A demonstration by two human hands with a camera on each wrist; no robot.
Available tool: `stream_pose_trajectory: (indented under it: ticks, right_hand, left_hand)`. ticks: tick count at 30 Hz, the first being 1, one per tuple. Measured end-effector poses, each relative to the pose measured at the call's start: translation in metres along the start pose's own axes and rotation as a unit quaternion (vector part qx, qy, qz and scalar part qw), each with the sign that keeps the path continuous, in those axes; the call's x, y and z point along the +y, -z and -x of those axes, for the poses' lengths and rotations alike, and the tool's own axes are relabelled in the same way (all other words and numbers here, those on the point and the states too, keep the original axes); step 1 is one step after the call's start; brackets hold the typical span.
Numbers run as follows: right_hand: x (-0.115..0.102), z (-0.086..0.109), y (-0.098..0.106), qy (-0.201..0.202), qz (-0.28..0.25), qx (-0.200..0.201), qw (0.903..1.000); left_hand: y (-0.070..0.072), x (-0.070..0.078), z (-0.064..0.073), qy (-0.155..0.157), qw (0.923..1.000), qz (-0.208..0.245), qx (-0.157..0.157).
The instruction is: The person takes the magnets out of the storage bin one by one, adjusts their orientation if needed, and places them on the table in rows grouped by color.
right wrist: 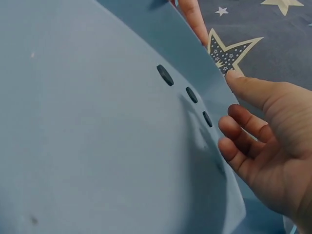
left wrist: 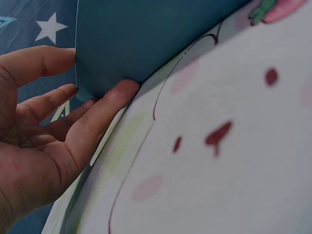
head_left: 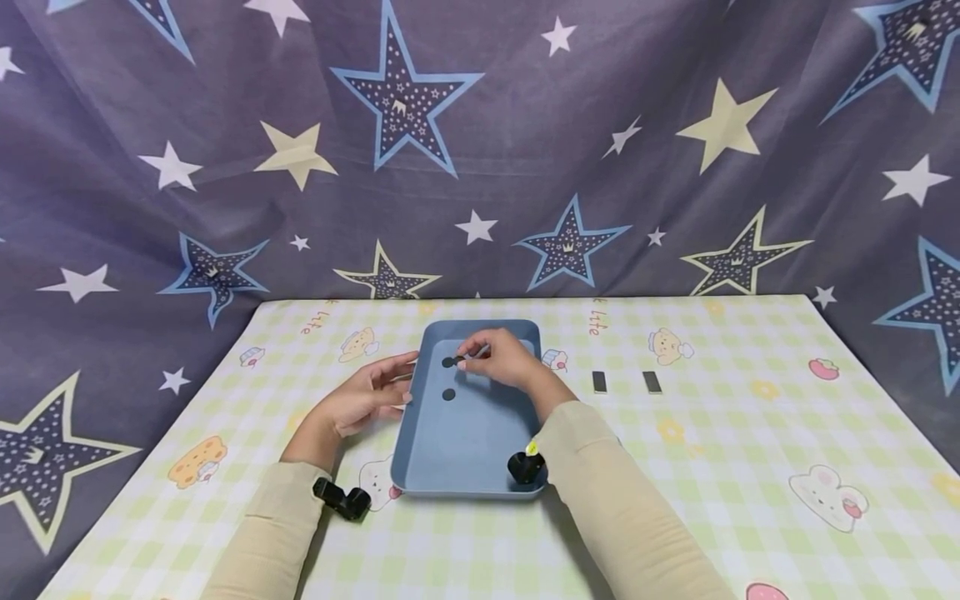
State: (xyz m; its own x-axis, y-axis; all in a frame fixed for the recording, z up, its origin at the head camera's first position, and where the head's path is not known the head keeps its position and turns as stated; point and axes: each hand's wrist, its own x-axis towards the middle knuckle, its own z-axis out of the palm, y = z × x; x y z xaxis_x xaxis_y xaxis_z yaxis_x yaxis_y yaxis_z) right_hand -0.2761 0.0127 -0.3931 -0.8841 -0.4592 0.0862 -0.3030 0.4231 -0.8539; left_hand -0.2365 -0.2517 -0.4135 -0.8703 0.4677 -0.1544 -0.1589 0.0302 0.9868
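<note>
Blue tray (head_left: 465, 446) on the tabletop (head_left: 735, 433) holds black discs (head_left: 448, 395). The left hand (head_left: 366, 393) touches its side, fingers spread; the right hand (head_left: 502, 360) is over the tray, fingers bent, slightly parted, just beside the discs.

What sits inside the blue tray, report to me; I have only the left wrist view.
Observer: The right wrist view shows three black discs inside the blue tray.
Operator: Give me the right hand.
Observer: The head view has it over the tray, its fingers close to one disc; I can't tell whether they touch it.
Operator: Now cover the area right of the tray.
Observer: Two dark rectangular pieces lie there, apart from each other, on the checked tablecloth.
</note>
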Motion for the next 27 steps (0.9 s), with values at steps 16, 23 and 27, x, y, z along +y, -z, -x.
stream_pose_trajectory:
  ticks: [16,23,27]
  right_hand:
    - [-0.011,0.008,0.008,0.018,0.001,0.007,0.9998]
    - [-0.017,0.016,0.014,0.023,0.009,0.004,0.9997]
    - [-0.019,0.019,0.018,0.031,0.010,0.005,0.9995]
  left_hand:
    - [0.001,-0.001,0.001,-0.004,1.0000,-0.004,-0.002]
    - [0.001,-0.001,0.000,-0.004,1.0000,-0.003,-0.001]
    - [0.000,-0.001,0.000,-0.004,1.0000,-0.005,0.001]
